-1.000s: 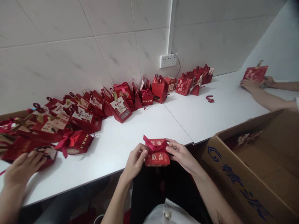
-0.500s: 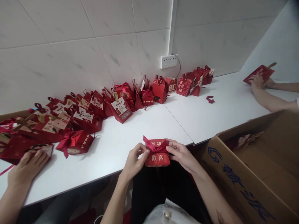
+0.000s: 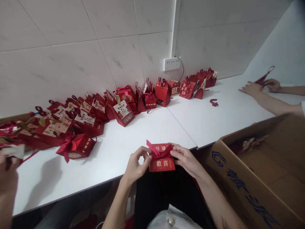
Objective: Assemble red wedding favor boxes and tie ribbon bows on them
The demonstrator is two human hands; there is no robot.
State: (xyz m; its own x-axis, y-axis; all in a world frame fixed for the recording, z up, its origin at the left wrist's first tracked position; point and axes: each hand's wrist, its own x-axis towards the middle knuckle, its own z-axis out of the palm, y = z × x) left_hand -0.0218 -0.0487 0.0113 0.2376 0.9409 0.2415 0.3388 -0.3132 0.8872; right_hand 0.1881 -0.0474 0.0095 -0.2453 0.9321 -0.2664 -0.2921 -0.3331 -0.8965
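Head view: the person's got a small red box point(image 3: 162, 164) up in both hands, middle of the scene, right around the near edge of the white table point(image 3: 147, 135). Left hand point(image 3: 137, 165) is pinching its left side b/w thumb & fingers, right hand point(image 3: 187, 160) has the right side w/ the thumb on top. Pinkish-red ribbon point(image 3: 160, 153) sits across the box, one end sticking up far-left, pale characters facing up. Far side of the table is a long row of red gift boxes point(image 3: 124, 112) w/ loop handles, packed tighter toward the left, plus one bow-tied box point(image 3: 76, 147) a bit nearer. Loose dark-red piece point(image 3: 214, 102) lies on the right part, socket strip point(image 3: 171, 64) on the tiled wall behind. Big open cardboard box point(image 3: 240, 190) is near right, blue print on its side, some red & white stuff inside. Other ppl too: a co-worker's hand point(image 3: 7, 168) at the far-left edge of view by smth whitish, cut off so idk its exact grip, & another co-worker's hands point(image 3: 254, 89) far right on a red folded piece point(image 3: 261, 79).
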